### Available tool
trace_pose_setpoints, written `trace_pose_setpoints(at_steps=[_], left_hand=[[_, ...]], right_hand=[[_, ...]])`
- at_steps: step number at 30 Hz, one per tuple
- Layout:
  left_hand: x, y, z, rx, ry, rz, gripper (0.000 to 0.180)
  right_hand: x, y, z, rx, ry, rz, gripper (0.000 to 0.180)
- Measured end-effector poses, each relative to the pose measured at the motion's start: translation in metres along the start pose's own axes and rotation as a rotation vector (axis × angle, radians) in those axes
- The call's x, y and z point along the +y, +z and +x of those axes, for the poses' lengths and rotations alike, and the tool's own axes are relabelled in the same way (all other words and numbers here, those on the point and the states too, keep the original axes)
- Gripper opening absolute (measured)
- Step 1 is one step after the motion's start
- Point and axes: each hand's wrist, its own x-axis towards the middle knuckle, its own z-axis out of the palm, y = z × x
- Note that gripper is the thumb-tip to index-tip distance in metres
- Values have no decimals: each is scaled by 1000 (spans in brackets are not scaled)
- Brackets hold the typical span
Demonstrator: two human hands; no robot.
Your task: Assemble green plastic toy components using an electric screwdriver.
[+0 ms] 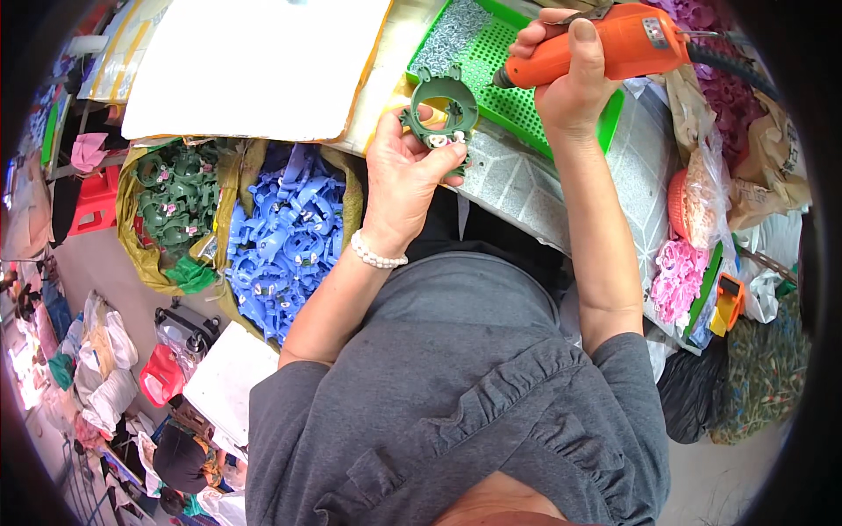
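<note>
On our left, a yellow woven sack (133,254) holds dark green plastic pieces (180,197); beside it is a heap of blue plastic pieces (294,241). Next, our left hand (399,167) has its fingers grasping a dark green plastic ring (419,112), raised near the edge of the grey patterned surface (526,191). Beyond lies a bright green perforated tray (522,131). Our right hand (574,83) has its fingers wrapped around an orange power screwdriver (610,46), tip apart from the ring. Farther right, we see pink plastic pieces (678,280).
</note>
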Motion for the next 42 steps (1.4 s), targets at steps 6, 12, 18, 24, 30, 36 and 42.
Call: trace_pose_setpoints(at_steps=[6,12,18,24,30,36,42], left_hand=[[0,0,-1,4,-19,-5,41],[-2,-1,-2,10,-29,6,42],[-6,-3,-1,7,-37,6,42],[-5,-3,-1,20,-42,-4,42],[5,0,-6,40,-47,30,41],[4,5,-4,26,0,41,41],[3,-1,-2,75,56,46,40]], right_hand=[[0,5,-2,52,-50,7,30],[2,3,-2,48,-37,-26,30],[13,-1,3,31,18,-56,30],[-11,8,-2,27,19,22,32],[-39,-16,3,-287,-20,196,71],[-54,-5,-16,-436,-130,151,73],[-8,-10,-5,-104,-38,-117,45]])
